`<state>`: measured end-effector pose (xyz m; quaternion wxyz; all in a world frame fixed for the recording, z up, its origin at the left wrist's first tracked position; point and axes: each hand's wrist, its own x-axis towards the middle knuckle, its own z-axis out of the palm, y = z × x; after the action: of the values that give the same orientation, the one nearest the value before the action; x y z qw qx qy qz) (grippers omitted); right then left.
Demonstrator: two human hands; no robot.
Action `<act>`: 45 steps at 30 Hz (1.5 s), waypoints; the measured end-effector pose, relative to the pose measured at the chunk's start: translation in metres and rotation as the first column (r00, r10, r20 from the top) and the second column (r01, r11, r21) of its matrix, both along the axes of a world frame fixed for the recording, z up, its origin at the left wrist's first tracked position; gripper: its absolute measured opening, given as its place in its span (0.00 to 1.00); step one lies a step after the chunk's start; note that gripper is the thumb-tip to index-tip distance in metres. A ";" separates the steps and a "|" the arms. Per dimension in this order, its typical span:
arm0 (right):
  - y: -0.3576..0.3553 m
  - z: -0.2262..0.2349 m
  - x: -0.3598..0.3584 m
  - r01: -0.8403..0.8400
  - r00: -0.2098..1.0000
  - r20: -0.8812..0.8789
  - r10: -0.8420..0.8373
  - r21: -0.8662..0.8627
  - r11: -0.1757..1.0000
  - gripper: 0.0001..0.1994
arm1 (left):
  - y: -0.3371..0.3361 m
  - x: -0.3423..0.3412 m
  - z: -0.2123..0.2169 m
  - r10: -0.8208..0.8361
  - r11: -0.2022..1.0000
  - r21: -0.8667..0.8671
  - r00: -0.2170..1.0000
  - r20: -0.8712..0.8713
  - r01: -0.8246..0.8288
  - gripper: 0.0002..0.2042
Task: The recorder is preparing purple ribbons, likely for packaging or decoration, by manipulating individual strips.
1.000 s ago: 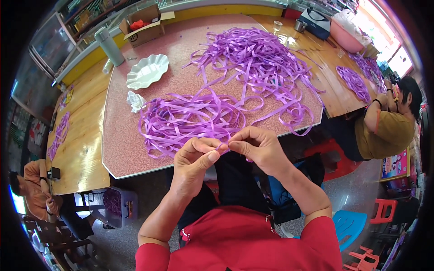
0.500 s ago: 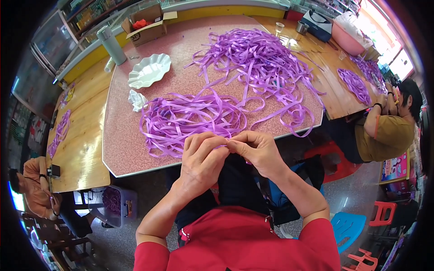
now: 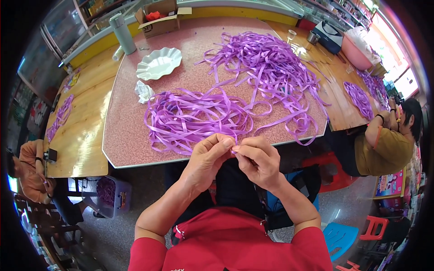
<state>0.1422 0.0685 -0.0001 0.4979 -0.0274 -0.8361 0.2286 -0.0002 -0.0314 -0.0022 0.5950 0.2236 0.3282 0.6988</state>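
Observation:
Both hands meet fingertip to fingertip just off the near edge of the pink speckled table. My left hand (image 3: 210,156) pinches a narrow purple ribbon (image 3: 235,139) between thumb and forefinger. Against the same spot, my right hand (image 3: 260,160) is closed with thumb and fingertips on the ribbon; a small bit of purple shows below the fingers. The exact fold or end they hold is too small to make out. Right beyond my hands lies a loose looped bundle of purple ribbons (image 3: 194,119). Farther back to the right spreads a larger tangled heap of purple ribbons (image 3: 266,58).
A white scalloped dish (image 3: 159,63), crumpled white paper (image 3: 144,92), a grey-green flask (image 3: 122,34) and an open cardboard box (image 3: 158,20) stand on the table's far left. Other people sit at left (image 3: 32,167) and right (image 3: 384,144). A plastic bin (image 3: 122,198) is on the floor.
Both hands have turned: the left thumb now shows on top, and the right fingers curl over the pinch. The view has shifted slightly. The ribbon piles lie as before.

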 end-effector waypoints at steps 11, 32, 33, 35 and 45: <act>0.004 0.014 0.008 0.049 0.995 0.077 -0.063 0.171 0.984 0.13 | -0.004 0.008 -0.009 0.422 0.903 0.359 0.632 -0.650 -0.234 0.07; -0.003 0.015 0.007 -0.027 0.972 0.150 0.178 -0.686 0.727 0.02 | 0.001 0.005 -0.013 0.491 0.871 0.439 0.345 -0.800 -0.222 0.09; -0.003 0.019 0.007 -0.044 0.966 0.107 0.236 -0.830 0.556 0.03 | 0.001 0.006 -0.011 0.548 0.835 0.499 0.264 -0.794 -0.232 0.10; -0.002 0.021 0.010 -0.054 0.958 0.052 0.281 -0.932 0.358 0.04 | 0.003 0.006 -0.011 0.600 0.796 0.557 0.182 -0.779 -0.236 0.11; 0.002 0.020 0.013 -0.051 0.940 0.017 0.342 -0.981 0.189 0.07 | 0.007 -0.008 -0.018 0.755 0.569 0.820 -0.355 -0.551 -0.063 0.17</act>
<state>0.1557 0.0706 0.0199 0.2354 -0.2503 -0.5563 0.7566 -0.0082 -0.0244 -0.0204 -0.2617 0.6311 0.5188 0.5139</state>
